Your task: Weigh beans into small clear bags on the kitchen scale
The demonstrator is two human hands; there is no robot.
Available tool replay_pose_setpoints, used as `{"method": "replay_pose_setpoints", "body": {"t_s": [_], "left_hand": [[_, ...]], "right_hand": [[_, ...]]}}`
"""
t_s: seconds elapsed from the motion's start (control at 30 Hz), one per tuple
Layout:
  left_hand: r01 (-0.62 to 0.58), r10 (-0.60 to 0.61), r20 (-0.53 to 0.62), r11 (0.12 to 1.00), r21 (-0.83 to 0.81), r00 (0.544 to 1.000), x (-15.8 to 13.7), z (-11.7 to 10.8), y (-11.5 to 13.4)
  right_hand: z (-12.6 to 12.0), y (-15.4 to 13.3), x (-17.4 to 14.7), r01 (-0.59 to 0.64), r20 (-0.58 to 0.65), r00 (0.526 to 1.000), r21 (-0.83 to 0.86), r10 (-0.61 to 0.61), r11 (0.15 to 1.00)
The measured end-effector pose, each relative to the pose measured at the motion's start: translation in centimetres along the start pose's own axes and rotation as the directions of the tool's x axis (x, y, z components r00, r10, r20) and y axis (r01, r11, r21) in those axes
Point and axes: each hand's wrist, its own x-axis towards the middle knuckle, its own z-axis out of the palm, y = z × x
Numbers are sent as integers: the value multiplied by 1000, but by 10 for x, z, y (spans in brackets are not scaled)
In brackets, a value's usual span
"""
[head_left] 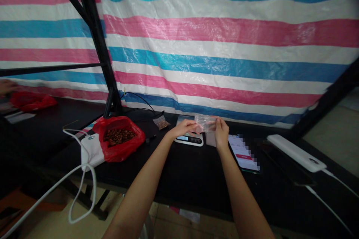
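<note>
A small clear plastic bag [205, 123] is stretched between my two hands, above a white digital scale [188, 140] with a lit display. My left hand [183, 127] pinches the bag's left edge and hangs over the scale's plate. On the other side, my right hand [221, 130] grips the bag's right end with fingers closed. Left of the scale lies a small filled clear bag [161, 123] with brownish pieces in it. Farther left, an open red plastic bag [123, 152] holds many small brown pieces [119, 136] that look like nuts or beans.
A phone [244, 153] with a lit screen lies right of my right hand. Beyond it are a white power bank [296, 153] and a dark phone [288, 162], with cables. A white box [92, 149] with a cable sits by the red bag. Black frame posts [97, 41] rise behind. Another person's hand [7, 86] shows far left.
</note>
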Motion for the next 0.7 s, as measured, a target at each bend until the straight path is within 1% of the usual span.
{"method": "replay_pose_setpoints", "body": {"t_s": [0.03,0.1,0.17,0.23,0.3,0.37,0.4,0.43,0.47,0.53,0.57,0.6,0.63,0.7], "left_hand": [[-36,40,-65,997,62,997,0,-1,0],[-89,125,-182,977,192,975,1,-3,0],[-84,158,-250,955,283,955,1,-6,-2],[-53,156,-278,937,344,948,2,-7,-3],[-40,188,-317,906,421,929,2,-6,-4],[-43,275,-369,848,529,888,2,-3,-2],[-44,327,-390,811,583,861,2,-1,-1],[-43,375,-403,775,631,835,1,1,1],[-39,411,-407,741,670,816,1,3,3],[-9,446,-405,681,732,798,-2,8,6],[15,448,-399,650,760,800,-3,11,7],[41,441,-390,619,785,808,-4,13,8],[63,429,-376,587,807,821,-5,15,8],[90,397,-348,540,837,849,-5,19,6]], "right_hand": [[0,1,1,9,-8,1000,-17,-9,1000],[0,3,1,33,-19,999,-53,-34,998],[0,2,0,38,-21,999,-100,-40,994],[0,-1,-3,14,-49,999,-187,-23,982],[-1,-7,-8,-15,-154,988,-301,-33,954],[-1,-14,-13,-1,-261,959,-400,-113,916],[-1,-17,-15,34,-274,947,-436,-169,899],[1,-20,-16,88,-244,945,-456,-220,886],[3,-21,-18,153,-173,952,-453,-254,879],[9,-21,-19,254,39,965,-376,-259,891],[12,-20,-20,268,139,962,-325,-235,907],[16,-18,-21,255,209,957,-287,-199,923],[18,-15,-21,227,246,956,-269,-161,936],[22,-11,-21,169,245,964,-271,-102,948]]}}
